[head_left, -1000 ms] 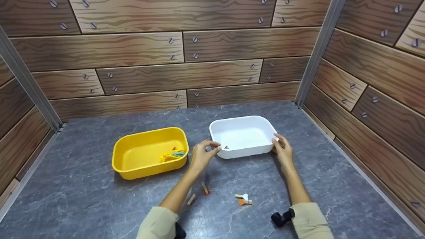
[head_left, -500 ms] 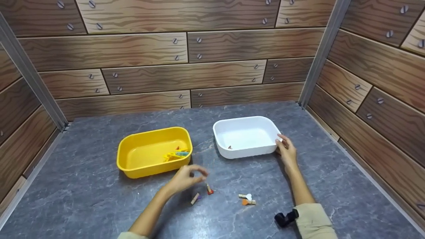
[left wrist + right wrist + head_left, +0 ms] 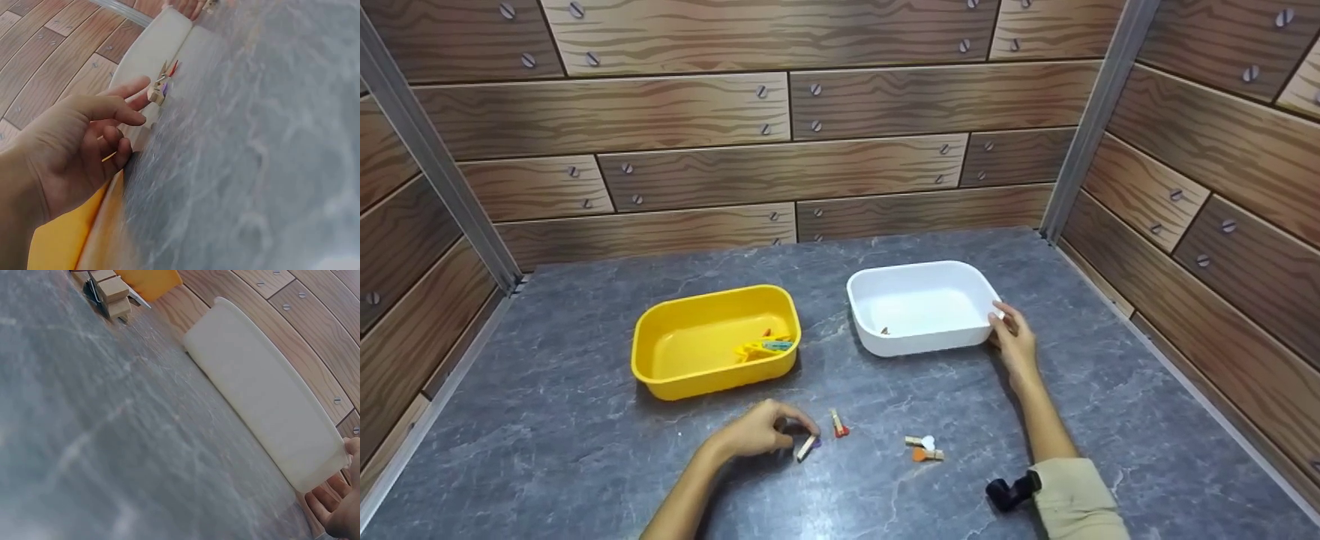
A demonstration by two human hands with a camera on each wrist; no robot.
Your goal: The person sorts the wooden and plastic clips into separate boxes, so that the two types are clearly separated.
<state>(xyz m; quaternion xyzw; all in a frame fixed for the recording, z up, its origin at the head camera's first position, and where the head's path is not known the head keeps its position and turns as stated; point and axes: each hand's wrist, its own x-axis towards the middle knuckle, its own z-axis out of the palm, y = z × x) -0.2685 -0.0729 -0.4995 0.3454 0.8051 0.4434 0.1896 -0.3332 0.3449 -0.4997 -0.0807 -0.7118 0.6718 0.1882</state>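
My left hand (image 3: 757,430) is low over the table, thumb and index finger apart on either side of a wooden clothespin with a purple decoration (image 3: 807,448). In the left wrist view the index fingertip is right at this clothespin (image 3: 156,94). My right hand (image 3: 1014,345) grips the right front corner of a white plastic bin (image 3: 915,344), as the right wrist view of the hand (image 3: 343,500) also shows. A small brown piece (image 3: 885,331) lies inside the bin. Just right of the left hand is a clothespin with a red decoration (image 3: 838,424).
A yellow bin (image 3: 682,388) on the left holds yellow and teal clips (image 3: 765,348). Two wooden clothespins, one with a white heart (image 3: 919,442) and one with an orange heart (image 3: 928,454), lie on the grey marbled table (image 3: 735,495). Wood-patterned walls (image 3: 697,180) enclose it.
My left hand has left the white bin's front left corner and come down and left to the purple clothespin. The right hand has stayed at the bin's corner. The head view has shifted slightly.
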